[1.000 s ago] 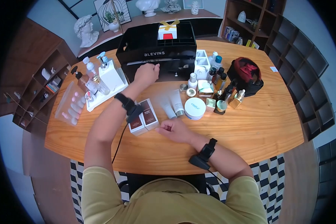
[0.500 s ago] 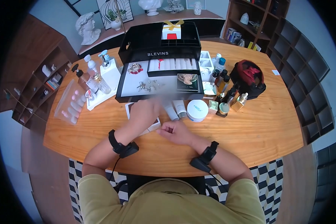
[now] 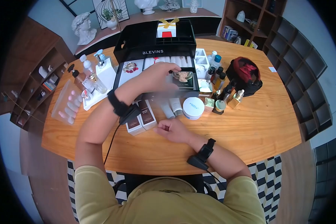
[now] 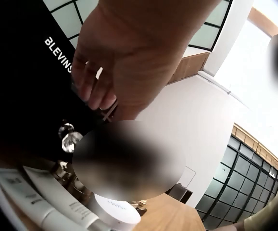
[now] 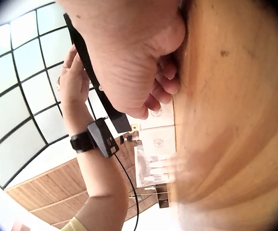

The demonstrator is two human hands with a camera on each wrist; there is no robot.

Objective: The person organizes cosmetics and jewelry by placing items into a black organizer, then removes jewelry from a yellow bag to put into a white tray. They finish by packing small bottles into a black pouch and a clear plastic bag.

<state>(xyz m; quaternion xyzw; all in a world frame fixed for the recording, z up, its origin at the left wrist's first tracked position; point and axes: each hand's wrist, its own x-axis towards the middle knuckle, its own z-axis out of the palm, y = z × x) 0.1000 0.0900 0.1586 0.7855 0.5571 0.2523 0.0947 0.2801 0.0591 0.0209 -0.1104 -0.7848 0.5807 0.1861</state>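
In the head view my left hand (image 3: 156, 76) reaches over a pulled-out drawer (image 3: 124, 77) of the black jewellery box (image 3: 153, 39). Its fingers extend beside a pinkish-gold ornament (image 3: 183, 76) that lies in the drawer's right compartment. A brooch with red beads (image 3: 130, 67) lies at the drawer's left. Seen from the left wrist, a thin metallic piece (image 4: 111, 110) shows between thumb and fingers, which stay apart. My right hand (image 3: 174, 130) rests on the table, its fingers loosely curled around nothing, next to two brown-and-white boxes (image 3: 148, 115).
Two pale tubes (image 3: 176, 107) and a round white jar (image 3: 193, 108) stand before the drawer. Several bottles (image 3: 215, 76) and a black-and-red bag (image 3: 245, 76) are on the right. A white tray (image 3: 95, 102) with pump bottles is at the left. A gift box (image 3: 167, 30) tops the jewellery box.
The drawer has come out toward me from its shut position, pulled by my left hand. That hand then moved forward and right over the drawer. My right hand has stayed in place.
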